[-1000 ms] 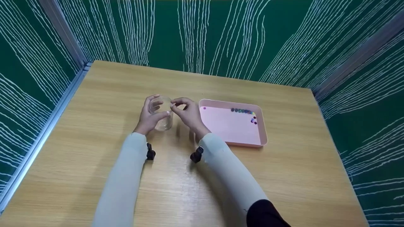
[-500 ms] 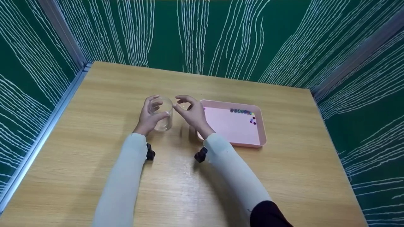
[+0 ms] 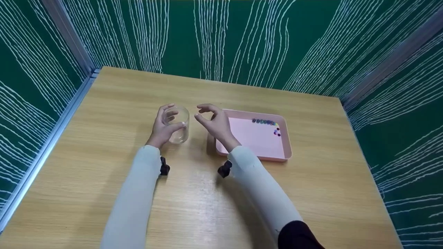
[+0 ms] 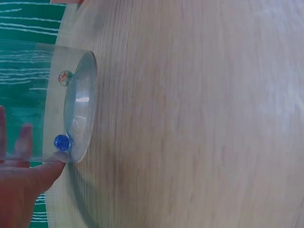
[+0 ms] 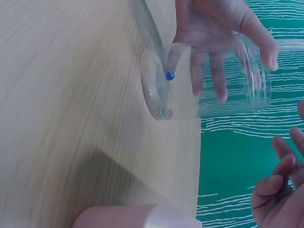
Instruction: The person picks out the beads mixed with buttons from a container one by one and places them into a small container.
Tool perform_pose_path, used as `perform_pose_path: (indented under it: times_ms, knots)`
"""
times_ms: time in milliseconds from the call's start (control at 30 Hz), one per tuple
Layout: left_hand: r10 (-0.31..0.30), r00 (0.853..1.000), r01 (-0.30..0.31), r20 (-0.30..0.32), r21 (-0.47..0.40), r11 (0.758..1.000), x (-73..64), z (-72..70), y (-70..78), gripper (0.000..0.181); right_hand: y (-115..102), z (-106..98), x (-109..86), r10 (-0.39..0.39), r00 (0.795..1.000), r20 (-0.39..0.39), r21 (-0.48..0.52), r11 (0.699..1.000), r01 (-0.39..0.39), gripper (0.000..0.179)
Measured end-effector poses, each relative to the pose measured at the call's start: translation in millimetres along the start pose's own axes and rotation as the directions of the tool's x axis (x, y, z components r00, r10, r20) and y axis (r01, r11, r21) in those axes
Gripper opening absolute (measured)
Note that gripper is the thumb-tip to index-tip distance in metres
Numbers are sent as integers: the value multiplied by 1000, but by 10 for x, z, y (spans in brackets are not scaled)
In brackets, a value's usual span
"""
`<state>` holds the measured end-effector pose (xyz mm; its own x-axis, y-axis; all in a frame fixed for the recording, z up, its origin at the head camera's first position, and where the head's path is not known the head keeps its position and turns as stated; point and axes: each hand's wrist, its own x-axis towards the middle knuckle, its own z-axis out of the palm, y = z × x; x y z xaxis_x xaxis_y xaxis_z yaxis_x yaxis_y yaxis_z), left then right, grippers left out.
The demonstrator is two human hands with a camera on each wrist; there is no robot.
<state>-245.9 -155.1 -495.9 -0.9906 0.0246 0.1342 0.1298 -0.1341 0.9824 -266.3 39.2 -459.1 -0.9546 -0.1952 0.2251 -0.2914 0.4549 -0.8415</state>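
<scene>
My left hand [image 3: 161,129] grips a clear glass jar [image 3: 181,129] round its side, fingers behind and thumb in front. In the left wrist view a blue marble [image 4: 61,142] and a clear marble with a reddish pattern [image 4: 65,78] lie at the bottom inside the jar. Whether the jar's base touches the table cannot be told. My right hand [image 3: 218,126] hovers just right of the jar, over the left side of a pink tray [image 3: 254,143]. Its thumb and fingers are parted and hold nothing visible.
Along the tray's back right runs a row of several marbles [image 3: 263,121], with small coloured beads [image 3: 277,132] near the right wall. Wooden table [image 3: 193,207] lies in front of the jar and tray. Green walls with white lines [image 3: 214,38] enclose the table's back and sides.
My right hand has drawn away from the jar's mouth to the right, its thumb and fingers parting. The left hand and the jar have stayed in place.
</scene>
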Motion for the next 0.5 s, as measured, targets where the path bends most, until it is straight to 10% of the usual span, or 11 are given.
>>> perform_pose_path:
  times_ms: [500]
  knots:
    - [22,1000,-22,-16,-10,1000,6,10,-6,72,115,-146,-8,24,999,-26,-32,999,-24,25]
